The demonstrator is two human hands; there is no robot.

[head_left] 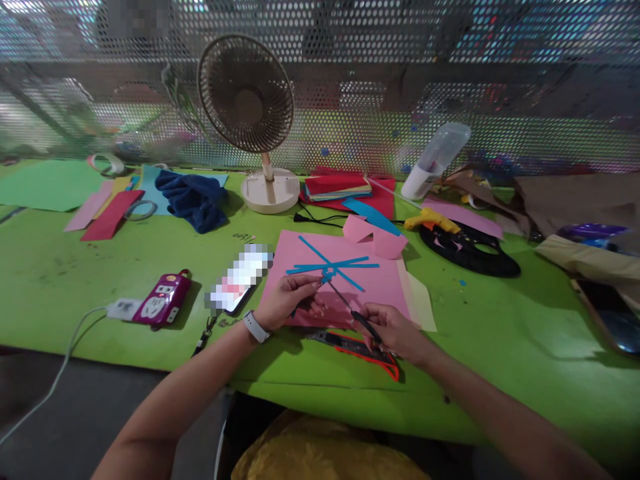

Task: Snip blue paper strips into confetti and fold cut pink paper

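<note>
On the green table (210, 350), a purple power socket (165, 300) is sitting at nine o'clock from a small blue piece (328, 275), with a bright-screened phone (243, 277) lying closer in that direction. The left hand (303, 298) is extending from about eight o'clock; its thumb and forefinger are closing in a pinch on the small blue piece, above crossed blue strips (343, 265) that are lying on a pink sheet (383, 287). An orange-edged cutter (367, 352) is lying toward five o'clock. The right hand (387, 330), between four and five o'clock, is wrapping its fingers around a slim black-handled tool (367, 325), whose tip is pointing toward ten o'clock, at the blue piece. A yellow glue gun (433, 219) is resting at two o'clock.
</note>
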